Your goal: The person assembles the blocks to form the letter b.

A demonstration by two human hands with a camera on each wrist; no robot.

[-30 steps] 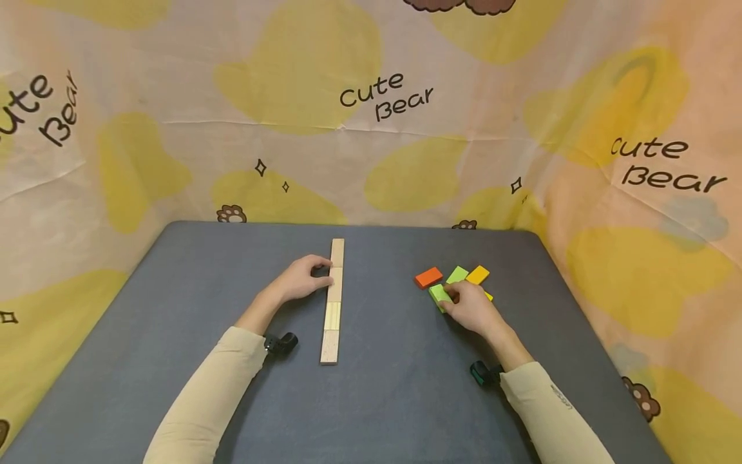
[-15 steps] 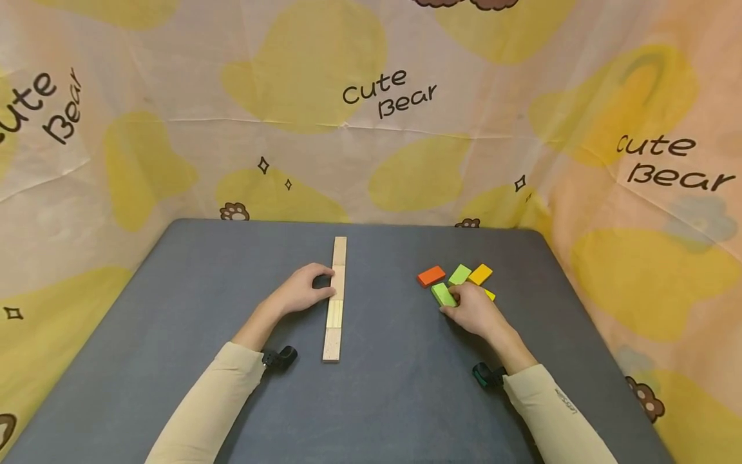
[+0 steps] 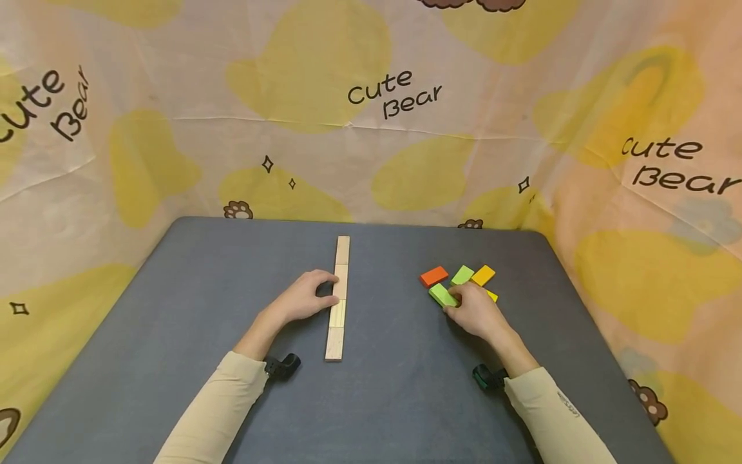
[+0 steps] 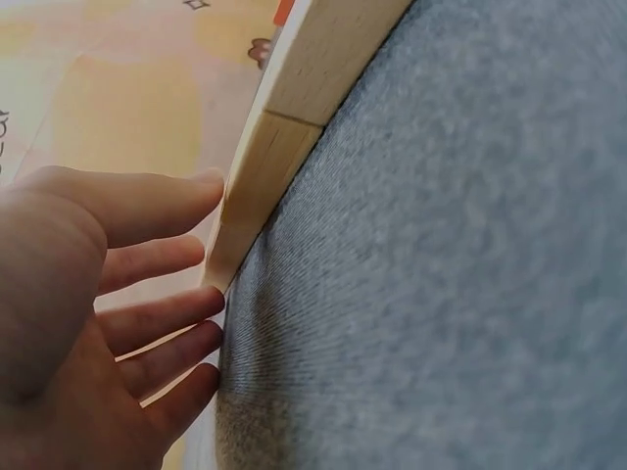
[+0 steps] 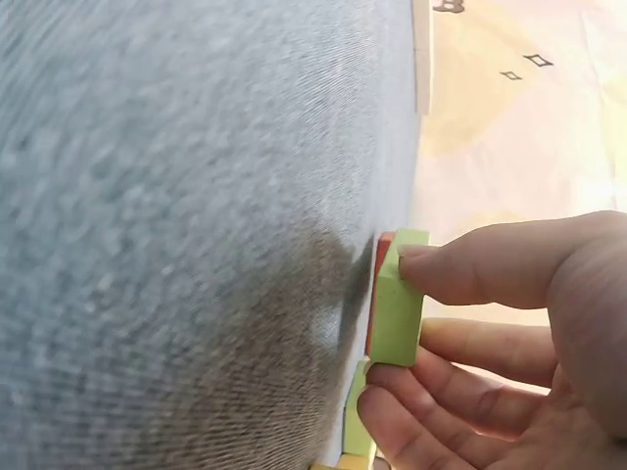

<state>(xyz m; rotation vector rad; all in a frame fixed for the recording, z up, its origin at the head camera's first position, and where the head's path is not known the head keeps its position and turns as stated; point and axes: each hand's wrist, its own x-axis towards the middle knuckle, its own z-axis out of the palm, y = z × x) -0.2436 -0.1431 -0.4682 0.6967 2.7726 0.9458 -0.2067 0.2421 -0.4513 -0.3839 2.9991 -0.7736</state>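
Note:
Pale wooden blocks form a straight end-to-end row (image 3: 336, 314) down the table in the head view. Beside its left edge is my left hand (image 3: 301, 296), thumb and fingertips at the blocks' side; in the left wrist view the fingers (image 4: 162, 318) are spread and fairly straight. At the right, my right hand (image 3: 476, 310) pinches a light green block (image 5: 398, 311) between thumb and fingers. Close around it lie an orange-red block (image 3: 433, 276), another green block (image 3: 462, 275) and a yellow-orange block (image 3: 484, 275). A yellow block (image 3: 493, 296) is partly hidden behind the right hand.
A dark grey cloth surface (image 3: 382, 399) covers the table. Printed fabric (image 3: 313, 77) with yellow patches hangs behind and at both sides. Black straps with small devices (image 3: 283, 367) sit on both wrists.
My left hand has slid along the row toward its near end. My right hand keeps its pinch on the green block, which has turned slightly. The head view has shifted a little.

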